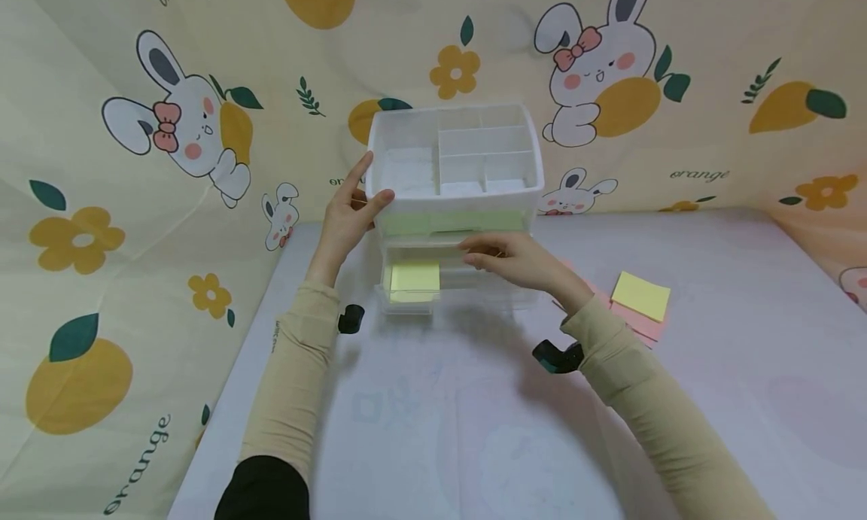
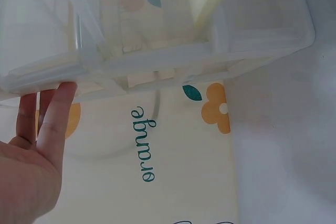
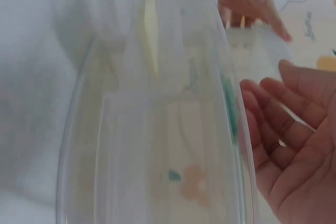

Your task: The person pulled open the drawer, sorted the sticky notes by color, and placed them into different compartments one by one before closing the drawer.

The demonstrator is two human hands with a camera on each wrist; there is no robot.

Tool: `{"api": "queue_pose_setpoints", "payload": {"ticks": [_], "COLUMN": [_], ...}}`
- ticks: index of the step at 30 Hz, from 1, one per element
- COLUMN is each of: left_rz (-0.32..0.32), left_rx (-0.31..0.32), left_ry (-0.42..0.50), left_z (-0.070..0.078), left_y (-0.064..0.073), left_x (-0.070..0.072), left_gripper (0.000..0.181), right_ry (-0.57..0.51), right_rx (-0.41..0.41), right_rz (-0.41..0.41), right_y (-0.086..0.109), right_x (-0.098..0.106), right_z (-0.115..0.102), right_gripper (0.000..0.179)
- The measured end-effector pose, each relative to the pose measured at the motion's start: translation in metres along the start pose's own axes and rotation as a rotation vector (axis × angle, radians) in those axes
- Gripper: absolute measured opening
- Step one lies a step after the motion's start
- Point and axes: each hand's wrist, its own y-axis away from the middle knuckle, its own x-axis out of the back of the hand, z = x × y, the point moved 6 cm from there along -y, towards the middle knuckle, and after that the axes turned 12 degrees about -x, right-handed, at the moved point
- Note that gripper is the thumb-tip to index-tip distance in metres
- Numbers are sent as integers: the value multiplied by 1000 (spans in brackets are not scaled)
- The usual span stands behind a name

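Note:
A white plastic drawer organizer [image 1: 455, 199] stands at the back of the table, with a divided open tray on top. My left hand [image 1: 348, 215] steadies its upper left side, the thumb at the front corner; in the left wrist view its fingers look fairly straight against the plastic. Green paper [image 1: 454, 221] shows through the upper drawer. Below, a clear lower drawer [image 1: 474, 298] is pulled out and contains a yellow sticky-note pad [image 1: 415, 281] at its left. My right hand [image 1: 518, 263] is at the front of the organizer above this drawer, fingers loosely bent, holding nothing visible.
Right of the organizer, another yellow sticky-note pad [image 1: 641, 296] lies on pink paper pads [image 1: 637, 323], partly hidden by the right forearm. A cloth [image 1: 420, 61] printed with rabbits and oranges hangs behind and along the left of the pale table [image 1: 420, 430].

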Motion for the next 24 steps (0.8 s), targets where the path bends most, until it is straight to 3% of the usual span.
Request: {"api": "queue_pose_setpoints", "payload": {"ticks": [8,14,24], "left_rz": [-3,-1,-7], "left_rx": [-2,-16,-12], "left_ry": [-10,-14,-9], "left_z": [1,2,2], "left_y": [1,1,0], "left_x": [0,1,0], "left_gripper": [65,64,65], "right_ry": [13,18,42], "right_rx": [-34,-122,-280], "right_rz": [94,161,209], "right_y": [21,39,68], "right_x": [34,60,96], "right_z": [29,54,104], "right_gripper": [36,35,41]}}
